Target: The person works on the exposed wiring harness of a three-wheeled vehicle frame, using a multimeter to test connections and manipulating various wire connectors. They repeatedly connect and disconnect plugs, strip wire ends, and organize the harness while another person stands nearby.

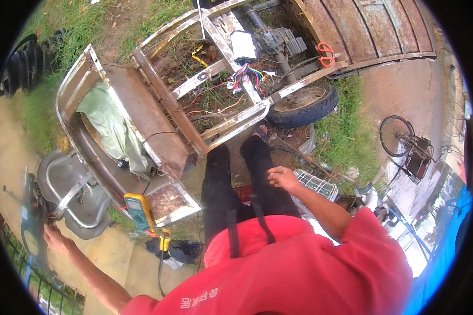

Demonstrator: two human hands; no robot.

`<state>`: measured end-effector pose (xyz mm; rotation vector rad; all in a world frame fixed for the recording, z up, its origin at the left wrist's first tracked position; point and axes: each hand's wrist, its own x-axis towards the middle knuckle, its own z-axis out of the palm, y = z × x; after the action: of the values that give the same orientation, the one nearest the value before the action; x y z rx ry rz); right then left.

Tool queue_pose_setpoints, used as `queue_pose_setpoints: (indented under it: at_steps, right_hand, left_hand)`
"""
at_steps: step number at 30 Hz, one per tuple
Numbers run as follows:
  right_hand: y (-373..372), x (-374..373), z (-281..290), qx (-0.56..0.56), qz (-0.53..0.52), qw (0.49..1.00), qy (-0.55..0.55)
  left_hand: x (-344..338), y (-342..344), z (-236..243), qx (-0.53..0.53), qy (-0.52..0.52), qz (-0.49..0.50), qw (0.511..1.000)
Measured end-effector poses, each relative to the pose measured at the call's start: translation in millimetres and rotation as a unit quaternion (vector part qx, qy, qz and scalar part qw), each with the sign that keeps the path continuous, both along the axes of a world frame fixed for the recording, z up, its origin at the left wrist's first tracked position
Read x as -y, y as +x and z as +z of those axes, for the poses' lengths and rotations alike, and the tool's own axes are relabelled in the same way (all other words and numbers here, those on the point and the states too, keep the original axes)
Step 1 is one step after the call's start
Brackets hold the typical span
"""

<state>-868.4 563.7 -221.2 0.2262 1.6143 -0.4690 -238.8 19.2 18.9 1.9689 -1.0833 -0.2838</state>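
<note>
My left hand [57, 239] reaches out at the far left, beside a blurred blue-grey thing [31, 239] with a round face. Its fingers are smeared, and whether they touch that thing cannot be made out. Over my black trousers hangs my right hand [284, 178], fingers curled in, with nothing showing between them. A yellow multimeter [138, 211] leans at the near corner of a rusty vehicle frame [199, 79]. Close by is a yellow clamp-like tool [165, 241] on a black cable. On the frame sits a white box [243, 46] above a bundle of coloured wires [247, 76].
A motor and axle [284, 42] join a wheel [307, 105] on the frame's right. Pale green sheeting [113, 123] lies inside the front part. A tubular-framed seat [76, 197] stands at left; a wire basket [318, 184] and a bicycle [404, 144] are at right.
</note>
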Motion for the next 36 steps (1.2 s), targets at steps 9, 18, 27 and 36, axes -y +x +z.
queue_pose_setpoints:
  at_steps: [9, 18, 27, 36]
  right_hand:
    - [-84.2, -49.6, -22.7, -0.041, -0.061, 0.994, -0.082]
    - [-158.0, -11.5, -68.0, -0.112, -0.051, 0.978, -0.168]
    - [-247.7, 99.9, -139.2, -0.264, 0.132, 0.91, -0.291]
    - [-284.7, 160.5, -204.6, -0.341, 0.137, 0.888, -0.277]
  left_hand:
    - [-111.6, -401.6, -47.0, 0.065, 0.172, -0.457, 0.87]
    - [-239.4, -581.3, -267.4, -0.052, 0.463, -0.507, 0.725]
    - [-257.7, -640.6, -420.4, -0.097, 0.466, -0.481, 0.736]
    - [-246.7, -661.8, -459.1, -0.178, 0.41, -0.44, 0.779]
